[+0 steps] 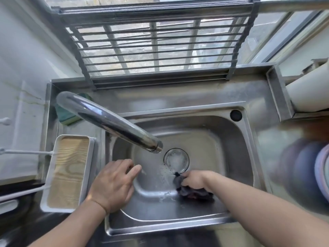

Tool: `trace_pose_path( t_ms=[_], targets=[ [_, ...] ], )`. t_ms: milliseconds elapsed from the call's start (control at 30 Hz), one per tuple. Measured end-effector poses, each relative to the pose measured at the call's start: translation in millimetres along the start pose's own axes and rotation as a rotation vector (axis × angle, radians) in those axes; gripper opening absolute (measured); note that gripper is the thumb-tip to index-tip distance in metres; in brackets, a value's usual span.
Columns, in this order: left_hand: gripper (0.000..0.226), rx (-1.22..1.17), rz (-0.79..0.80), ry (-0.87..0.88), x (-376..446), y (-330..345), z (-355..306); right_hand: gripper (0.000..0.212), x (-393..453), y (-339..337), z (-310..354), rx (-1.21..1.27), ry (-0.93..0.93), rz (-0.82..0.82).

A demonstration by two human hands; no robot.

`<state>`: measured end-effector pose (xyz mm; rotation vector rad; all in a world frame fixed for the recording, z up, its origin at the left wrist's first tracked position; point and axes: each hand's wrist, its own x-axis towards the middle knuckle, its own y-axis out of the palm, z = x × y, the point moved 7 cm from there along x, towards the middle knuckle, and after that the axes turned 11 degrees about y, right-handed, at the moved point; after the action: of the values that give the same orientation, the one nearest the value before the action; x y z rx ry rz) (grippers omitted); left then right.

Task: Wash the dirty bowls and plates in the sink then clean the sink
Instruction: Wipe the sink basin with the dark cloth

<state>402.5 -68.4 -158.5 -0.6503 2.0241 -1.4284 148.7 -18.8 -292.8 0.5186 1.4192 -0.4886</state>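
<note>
The steel sink (222, 139) holds no dishes; soapy foam lies around its round drain (176, 160). Inside the basin my right hand (195, 180) grips a dark grey cloth (194, 192) pressed on the sink floor just below the drain. My left hand (114, 182) hovers over the basin's left side with fingers relaxed and holds nothing. The chrome faucet spout (106, 120) reaches over the basin from the upper left; no water runs from it.
A white tray with a wooden base (68, 172) sits left of the sink. A green sponge (65, 115) lies behind the faucet. Blurred stacked dishes (309, 175) stand on the right counter. A roll-up drying rack (156, 50) leans at the window.
</note>
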Motion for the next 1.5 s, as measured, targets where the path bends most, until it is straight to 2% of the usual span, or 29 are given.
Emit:
trace_pose_path(
  t_ms=[133,267,400,467,533,633,700,733,800,833,867,933,1033,1100,1167,1233,1300,1433,1500],
  targets=[
    [0.042,-0.007,0.015,-0.013,-1,1,1,0.039,21,59,77,0.255,-0.222,0.113],
    [0.043,-0.001,0.027,-0.023,-1,2,1,0.026,25,85,135,0.446,-0.269,0.092],
    [0.043,-0.014,0.034,-0.027,0,2,1,0.021,10,77,152,0.911,-0.084,0.374],
    [0.042,-0.022,0.041,-0.018,-1,3,1,0.024,0,47,160,1.040,-0.169,0.565],
    [0.043,-0.022,0.035,-0.018,-2,4,3,0.027,-12,5,148,1.081,-0.237,0.643],
    [0.044,-0.012,0.017,-0.004,-3,6,4,0.018,-28,-61,99,1.059,-0.261,0.565],
    [0.042,-0.014,0.010,0.001,-2,6,4,0.020,-24,-90,57,1.154,-0.202,0.455],
    [0.041,-0.011,0.007,0.001,-2,5,4,0.019,-17,-101,35,1.277,-0.145,0.302],
    [0.040,0.004,0.009,0.007,-1,6,4,0.017,7,-127,-14,1.535,-0.052,-0.243],
    [0.039,0.010,0.018,0.009,-1,6,3,0.021,11,-134,-26,1.567,-0.058,-0.484],
    [0.037,0.012,0.028,0.009,-1,6,3,0.027,12,-135,-28,1.536,-0.054,-0.639],
    [0.033,0.020,0.040,0.011,0,5,2,0.041,24,-135,-13,1.271,-0.004,-0.811],
    [0.030,0.030,0.070,0.004,2,5,2,0.040,30,-123,47,0.867,0.007,-0.877],
    [0.030,0.049,0.086,0.004,2,7,3,0.035,29,-104,100,0.712,-0.076,-0.795],
    [0.035,0.047,0.090,-0.010,1,7,3,0.035,36,-72,148,0.557,-0.192,-0.599],
    [0.038,0.025,0.067,-0.029,1,5,4,0.040,32,-35,188,0.247,-0.325,-0.455],
    [0.039,0.012,0.035,-0.041,2,3,4,0.039,18,-4,211,-0.151,-0.420,-0.471],
    [0.039,0.023,0.035,-0.035,-1,4,1,0.036,7,51,192,-0.686,-0.258,-0.451],
    [0.038,0.020,0.045,-0.027,-1,4,0,0.041,15,78,168,-0.796,-0.197,-0.349]
  ],
)
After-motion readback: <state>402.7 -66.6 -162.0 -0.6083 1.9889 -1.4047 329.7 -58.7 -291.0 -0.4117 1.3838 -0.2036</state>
